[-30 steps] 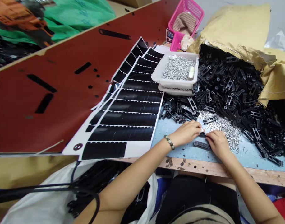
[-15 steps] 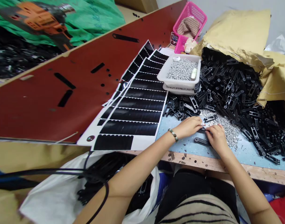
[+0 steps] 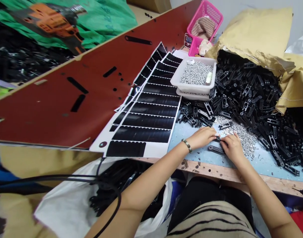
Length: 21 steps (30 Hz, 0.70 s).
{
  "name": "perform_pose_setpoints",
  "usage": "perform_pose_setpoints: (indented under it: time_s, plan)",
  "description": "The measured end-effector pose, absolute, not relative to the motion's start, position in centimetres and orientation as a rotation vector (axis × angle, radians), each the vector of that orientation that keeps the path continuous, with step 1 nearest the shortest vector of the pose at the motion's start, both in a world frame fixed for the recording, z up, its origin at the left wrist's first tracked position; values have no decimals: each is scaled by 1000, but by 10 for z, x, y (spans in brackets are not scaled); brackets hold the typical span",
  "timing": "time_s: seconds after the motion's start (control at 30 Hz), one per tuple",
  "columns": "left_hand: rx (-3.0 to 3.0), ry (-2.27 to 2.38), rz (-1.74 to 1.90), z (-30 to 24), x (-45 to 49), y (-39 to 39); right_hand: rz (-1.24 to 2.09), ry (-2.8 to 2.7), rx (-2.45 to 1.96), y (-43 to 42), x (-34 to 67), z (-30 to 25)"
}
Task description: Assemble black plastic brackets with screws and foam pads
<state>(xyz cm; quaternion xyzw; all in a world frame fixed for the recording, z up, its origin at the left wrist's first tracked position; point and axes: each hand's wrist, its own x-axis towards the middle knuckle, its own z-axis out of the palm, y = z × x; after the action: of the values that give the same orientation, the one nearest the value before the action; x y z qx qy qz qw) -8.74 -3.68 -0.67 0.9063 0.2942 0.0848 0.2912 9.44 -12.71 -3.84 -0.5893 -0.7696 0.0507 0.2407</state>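
My left hand, with a bead bracelet on the wrist, is closed on one end of a small black plastic part. On its other side my right hand pinches the same part, so the fingertips of both hands almost meet. Much of the part is hidden by the fingers. Just below it a long black plastic link lies on the blue table mat, close to my right fingers. Loose silver screws are heaped right behind my hands.
Behind the screws spreads a big pile of black plastic parts spilling from a torn yellow paper sack. Stacked white tubs hold screws. Black sticker sheets, a pink basket and a red-brown board are leftward.
The view has shifted slightly, so the whole scene sits a little further right. Both hands stay together at the small black part, with only slight finger movement.
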Motion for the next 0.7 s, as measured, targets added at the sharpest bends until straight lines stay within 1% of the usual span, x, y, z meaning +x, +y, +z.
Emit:
perform_pose_setpoints:
  time_s: [0.3, 0.47, 0.53, 0.6, 0.7]
  plan:
    - [2399, 758, 228, -5, -86, -35, 133, -2096, -1614, -131, 90, -36]
    - [2359, 721, 218, -8, -84, -34, 237, -2097, -1679, -129, 93, -31]
    - [2340, 727, 223, -8, -83, -37, 308, -2032, -1674, -130, 96, -10]
    - [2324, 723, 218, -7, -83, -42, 394, -1934, -1582, -138, 97, 26]
    - [2292, 672, 186, -2, -83, -52, 692, -1952, -1285, -175, 94, 91]
